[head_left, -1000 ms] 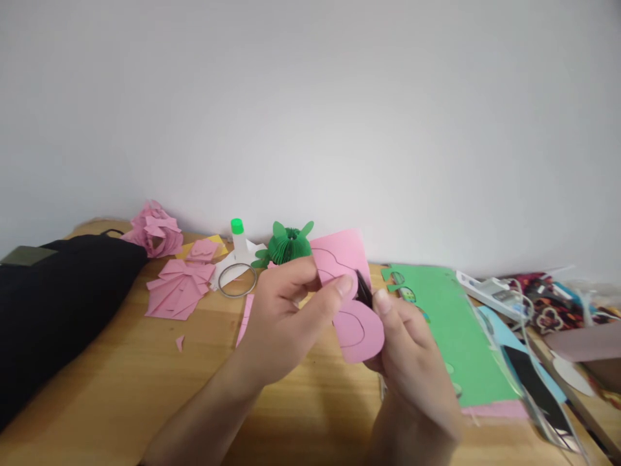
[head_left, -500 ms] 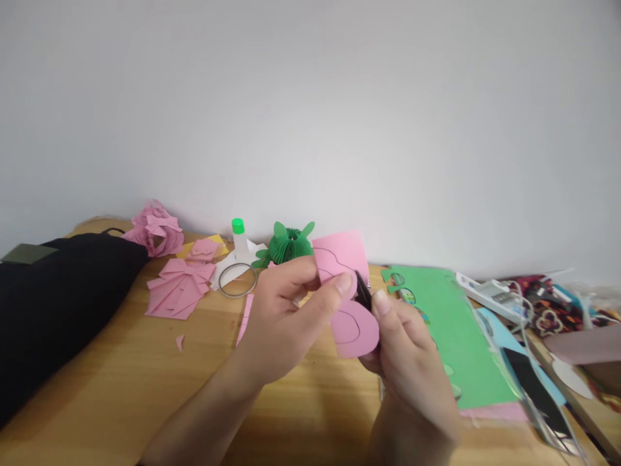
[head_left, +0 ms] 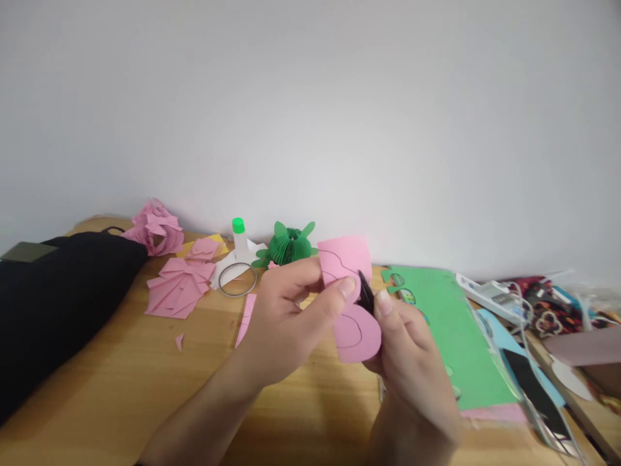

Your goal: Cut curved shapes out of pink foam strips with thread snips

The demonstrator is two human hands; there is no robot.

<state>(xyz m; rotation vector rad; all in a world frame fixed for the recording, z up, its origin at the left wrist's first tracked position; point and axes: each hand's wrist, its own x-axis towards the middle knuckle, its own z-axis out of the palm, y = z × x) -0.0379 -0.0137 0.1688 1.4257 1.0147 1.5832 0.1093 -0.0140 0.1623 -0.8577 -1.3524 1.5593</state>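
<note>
My left hand (head_left: 284, 317) pinches a pink paper sheet (head_left: 350, 298) with a curved outline drawn on it, thumb on its front. My right hand (head_left: 412, 362) is closed on black scissors (head_left: 365, 292), whose blades sit in a notch at the sheet's right edge, between an upper part and a rounded lower lobe. Both hands hover over the wooden table (head_left: 121, 382).
A black bag (head_left: 53, 304) lies at left. Behind are pink folded paper pieces (head_left: 177, 285), a crumpled pink flower (head_left: 155, 228), a glue bottle with green cap (head_left: 239, 239), a metal ring (head_left: 237, 279) and a green paper ball (head_left: 288, 246). Green sheet (head_left: 451, 330) and cables lie right.
The pink sheet has turned and risen slightly in my left hand while the scissors stay in the notch. Hands barely shifted.
</note>
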